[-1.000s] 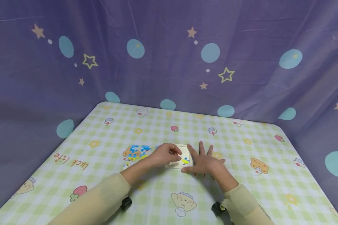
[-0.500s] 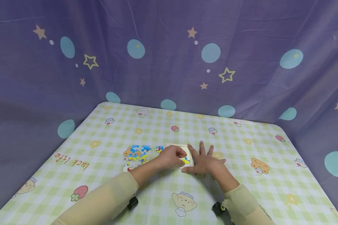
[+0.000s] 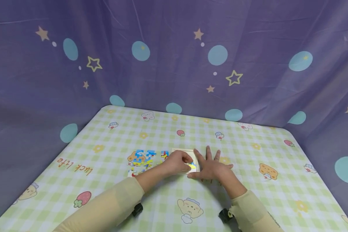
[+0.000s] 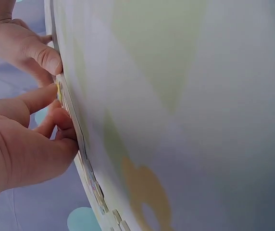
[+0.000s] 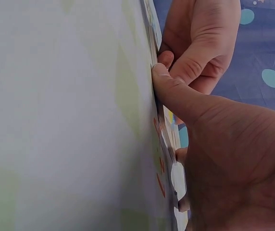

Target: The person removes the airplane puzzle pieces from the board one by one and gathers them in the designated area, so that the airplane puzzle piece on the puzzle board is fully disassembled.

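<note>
A shallow, pale puzzle tray (image 3: 174, 149) lies on the table, partly covered by my left hand (image 3: 175, 162). The fingers of that hand are bent together over the tray, pinching a small puzzle piece mostly hidden by the fingertips. Yellow of a piece (image 4: 58, 90) shows by a fingertip in the left wrist view. Blue and yellow pieces (image 3: 192, 165) lie in the tray's near right corner. My right hand (image 3: 210, 167) rests spread at the tray's right edge; its thumb (image 5: 164, 77) presses the near edge in the right wrist view.
Left of the tray lie several loose blue and yellow puzzle pieces (image 3: 145, 156), with one colourful piece (image 3: 164, 154) closer to it and others (image 3: 131, 173) partly behind my left wrist. A checked cloth (image 3: 249, 206) covers the table. A purple curtain (image 3: 174, 80) hangs behind.
My left hand has moved right and slightly nearer, further over the tray, uncovering the colourful piece left of it. It has barely moved in the last half second. The right hand has stayed in place.
</note>
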`<state>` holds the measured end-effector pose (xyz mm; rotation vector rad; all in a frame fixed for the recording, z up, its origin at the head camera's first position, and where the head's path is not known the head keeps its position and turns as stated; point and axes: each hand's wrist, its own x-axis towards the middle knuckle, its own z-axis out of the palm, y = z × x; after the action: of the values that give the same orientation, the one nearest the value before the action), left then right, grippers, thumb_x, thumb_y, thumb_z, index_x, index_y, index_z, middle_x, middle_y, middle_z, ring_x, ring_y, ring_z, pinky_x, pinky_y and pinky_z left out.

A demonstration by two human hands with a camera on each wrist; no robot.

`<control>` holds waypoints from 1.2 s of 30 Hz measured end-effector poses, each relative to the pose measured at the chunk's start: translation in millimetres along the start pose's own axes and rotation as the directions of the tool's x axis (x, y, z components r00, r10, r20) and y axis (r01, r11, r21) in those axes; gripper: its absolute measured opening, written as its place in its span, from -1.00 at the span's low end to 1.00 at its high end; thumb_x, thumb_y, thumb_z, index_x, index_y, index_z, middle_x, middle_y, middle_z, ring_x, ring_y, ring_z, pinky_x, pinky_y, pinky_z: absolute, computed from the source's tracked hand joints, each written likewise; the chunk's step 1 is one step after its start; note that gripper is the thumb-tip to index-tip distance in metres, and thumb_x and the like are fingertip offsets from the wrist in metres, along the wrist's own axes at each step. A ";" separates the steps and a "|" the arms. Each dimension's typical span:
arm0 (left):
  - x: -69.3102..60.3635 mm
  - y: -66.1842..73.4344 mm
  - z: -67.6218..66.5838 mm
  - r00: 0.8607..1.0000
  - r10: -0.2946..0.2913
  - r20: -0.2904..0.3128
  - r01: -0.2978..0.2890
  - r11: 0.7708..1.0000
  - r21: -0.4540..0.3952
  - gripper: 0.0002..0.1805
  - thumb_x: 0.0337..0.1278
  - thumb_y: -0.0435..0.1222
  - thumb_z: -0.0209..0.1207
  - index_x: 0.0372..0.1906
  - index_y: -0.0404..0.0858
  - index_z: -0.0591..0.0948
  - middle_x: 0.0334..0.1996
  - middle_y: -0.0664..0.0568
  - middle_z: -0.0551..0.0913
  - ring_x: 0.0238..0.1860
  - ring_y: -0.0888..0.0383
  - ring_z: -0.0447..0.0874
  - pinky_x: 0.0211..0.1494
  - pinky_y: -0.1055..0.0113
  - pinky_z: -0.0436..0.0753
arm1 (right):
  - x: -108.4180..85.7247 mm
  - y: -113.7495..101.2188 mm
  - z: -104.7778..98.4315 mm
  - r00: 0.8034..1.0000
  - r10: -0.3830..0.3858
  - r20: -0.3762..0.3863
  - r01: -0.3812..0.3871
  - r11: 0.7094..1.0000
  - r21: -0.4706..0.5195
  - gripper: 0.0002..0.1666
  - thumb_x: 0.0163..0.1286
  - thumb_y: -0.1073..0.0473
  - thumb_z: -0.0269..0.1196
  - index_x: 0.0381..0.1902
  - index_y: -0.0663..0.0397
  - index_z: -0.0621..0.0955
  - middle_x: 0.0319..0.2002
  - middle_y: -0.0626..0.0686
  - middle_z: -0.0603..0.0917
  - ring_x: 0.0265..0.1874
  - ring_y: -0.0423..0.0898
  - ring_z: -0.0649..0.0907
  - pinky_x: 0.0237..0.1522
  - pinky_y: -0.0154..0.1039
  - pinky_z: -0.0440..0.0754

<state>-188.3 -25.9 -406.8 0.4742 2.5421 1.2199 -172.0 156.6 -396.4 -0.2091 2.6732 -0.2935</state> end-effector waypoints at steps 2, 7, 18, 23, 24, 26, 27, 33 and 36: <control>0.5 -1.5 0.0 1.000 0.014 -0.014 -0.015 0.999 -0.043 -0.81 0.02 -0.46 0.43 -0.21 -0.28 0.74 -0.34 0.11 0.66 -0.29 0.23 0.55 -0.10 0.33 0.57 | 0.0 0.1 0.1 1.000 -0.001 0.003 0.001 1.000 -0.002 0.32 0.10 -0.67 0.20 0.65 -0.45 -0.12 0.59 0.24 -0.41 0.45 0.52 -0.37 -0.14 0.84 -0.08; 0.5 -1.5 -0.2 0.999 0.042 -0.028 -0.045 0.993 -0.106 -0.87 0.06 -0.48 0.39 -0.26 -0.30 0.72 -0.44 0.09 0.68 -0.38 0.25 0.60 -0.22 0.37 0.57 | 0.6 -0.2 0.1 1.000 0.004 0.004 -0.004 1.000 -0.012 0.32 0.11 -0.67 0.19 0.65 -0.45 -0.12 0.59 0.24 -0.41 0.45 0.53 -0.37 -0.14 0.83 -0.06; -0.5 0.0 1.4 0.999 0.019 -0.031 -0.022 0.995 -0.100 -0.83 0.09 -0.46 0.39 -0.20 -0.25 0.74 -0.46 0.09 0.71 -0.38 0.24 0.65 -0.25 0.37 0.56 | 1.1 0.2 0.1 1.000 -0.004 0.005 0.004 1.000 -0.024 0.31 0.11 -0.68 0.18 0.64 -0.47 -0.13 0.59 0.25 -0.41 0.44 0.54 -0.36 -0.15 0.83 -0.04; -0.8 0.8 0.3 0.999 0.015 -0.033 -0.018 0.995 -0.093 -0.85 0.12 -0.44 0.39 -0.20 -0.22 0.76 -0.49 0.11 0.70 -0.41 0.24 0.63 -0.28 0.37 0.55 | 0.6 0.1 -0.5 1.000 -0.006 0.003 0.006 1.000 -0.024 0.30 0.12 -0.68 0.18 0.64 -0.47 -0.13 0.59 0.25 -0.40 0.45 0.54 -0.35 -0.15 0.83 -0.05; -0.6 0.4 0.4 0.999 0.017 -0.039 -0.021 0.995 -0.096 -0.85 0.11 -0.44 0.39 -0.21 -0.22 0.76 -0.50 0.11 0.70 -0.42 0.24 0.63 -0.29 0.37 0.55 | 0.5 0.1 -0.7 1.000 -0.006 0.002 0.006 1.000 -0.023 0.31 0.12 -0.67 0.18 0.64 -0.47 -0.13 0.59 0.25 -0.40 0.45 0.54 -0.35 -0.15 0.84 -0.05; 0.2 -1.1 0.2 0.999 0.023 -0.049 -0.028 0.994 -0.107 -0.86 0.09 -0.44 0.39 -0.22 -0.22 0.77 -0.51 0.10 0.68 -0.44 0.24 0.62 -0.32 0.37 0.54 | 0.5 0.4 -0.9 1.000 -0.006 0.002 0.006 1.000 -0.020 0.31 0.11 -0.68 0.19 0.64 -0.47 -0.13 0.59 0.25 -0.40 0.44 0.54 -0.36 -0.15 0.84 -0.05; 0.3 -2.0 0.1 0.998 0.024 -0.054 -0.030 0.993 -0.116 -0.86 0.09 -0.44 0.39 -0.23 -0.22 0.77 -0.51 0.10 0.67 -0.45 0.23 0.61 -0.33 0.37 0.54 | 0.6 0.3 -0.9 1.000 -0.004 0.004 0.004 1.000 -0.019 0.31 0.11 -0.68 0.18 0.64 -0.47 -0.13 0.59 0.25 -0.40 0.45 0.53 -0.36 -0.15 0.84 -0.06; -1.9 -3.9 -4.5 0.998 0.002 -0.059 -0.013 0.982 -0.189 -0.83 0.06 -0.44 0.35 -0.21 -0.24 0.77 -0.54 0.05 0.64 -0.51 0.19 0.57 -0.43 0.38 0.48 | 5.4 2.1 2.6 1.000 0.012 0.002 -0.012 1.000 -0.026 0.38 0.00 -0.76 0.15 0.64 -0.50 -0.14 0.60 0.21 -0.39 0.47 0.51 -0.34 -0.14 0.84 -0.08; -4.0 -1.9 -7.7 0.998 -0.017 -0.059 0.003 0.974 -0.225 -0.81 0.04 -0.45 0.35 -0.19 -0.25 0.77 -0.56 0.03 0.63 -0.56 0.19 0.53 -0.48 0.40 0.45 | 3.2 0.7 1.0 1.000 0.011 -0.002 -0.011 1.000 -0.025 0.34 0.06 -0.72 0.17 0.64 -0.48 -0.13 0.60 0.22 -0.39 0.47 0.50 -0.33 -0.12 0.83 -0.06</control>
<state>-188.0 -34.1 -403.2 0.3770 2.4112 1.5171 -174.5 156.5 -398.8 -0.2025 2.6800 -0.2572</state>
